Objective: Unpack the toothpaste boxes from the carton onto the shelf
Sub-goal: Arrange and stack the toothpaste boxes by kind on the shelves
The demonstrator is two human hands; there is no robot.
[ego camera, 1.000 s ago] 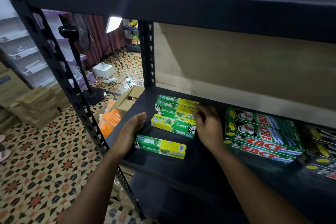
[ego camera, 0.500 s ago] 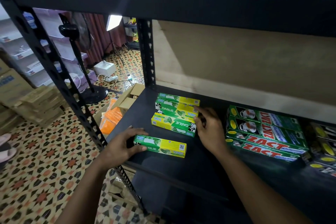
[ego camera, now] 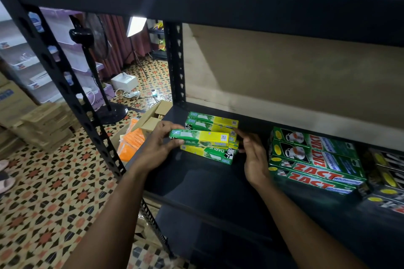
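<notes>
A: Darlie box (ego camera: 199, 138), where?
B: Off the shelf (ego camera: 207, 181), in the air. Level, long side running l-to-r, just in front of and above the Darlie stack (ego camera: 213, 120). Left hand (ego camera: 157, 148) grips its left end. Green + yellow, QR code near the right end.
A: The stack?
B: Back-left corner of the shelf. Boxes lie flat, lengthwise l-to-r; exact no. can't tell. Front box's print reads upside down.
A: Carton (ego camera: 150, 120)?
B: Brown cardboard, flaps open, on the floor beside the shelf's left end. Contents hidden.
</notes>
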